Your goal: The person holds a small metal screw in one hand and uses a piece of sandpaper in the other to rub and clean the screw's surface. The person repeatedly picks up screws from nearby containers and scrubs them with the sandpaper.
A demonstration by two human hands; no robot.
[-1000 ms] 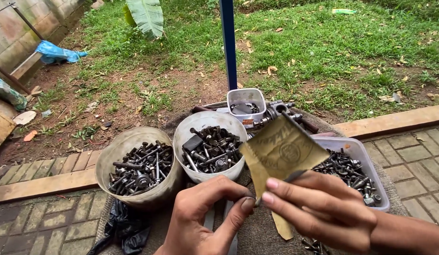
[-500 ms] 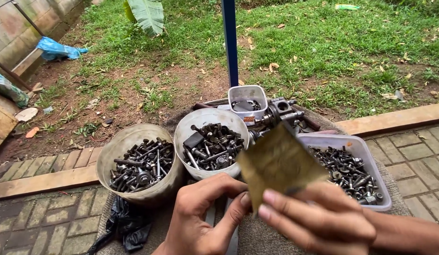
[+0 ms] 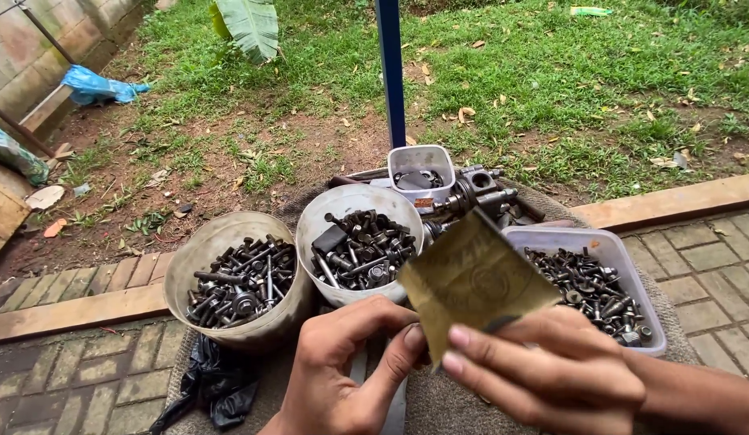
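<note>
Looking down from the head view, both hands meet low in the middle of the frame over a patch of coarse brown matting (image 3: 439,403) laid on grey paving bricks (image 3: 93,362). The right hand (image 3: 552,374) has its fingers (image 3: 471,342) closed around the lower edge of a worn, olive-brown sheet of sandpaper (image 3: 471,278), which stands tilted up in front of the containers. The left hand (image 3: 346,379) sits just beside it, thumb and forefinger curled in and pinched together at the sheet's lower left corner; whether they grip the sheet itself or some small item against it cannot be told, since the spot is hidden by the fingertips. Behind the hands stand three tubs: a dull beige round tub (image 3: 189,258) at the left filled with dark bolts, a white round tub (image 3: 342,205) just beside it holding bolts and nuts, and a clear rectangular tub (image 3: 616,250) at the right with more greasy bolts, partly covered by the sheet. Farther back sits a small clear square tub (image 3: 421,157), touching a greasy metal engine part (image 3: 475,193). A blue post (image 3: 391,72) rises from bare soil behind them, with grass (image 3: 568,80) beyond. A crumpled black plastic bag (image 3: 209,383) lies at the lower left, near the beige tub.
</note>
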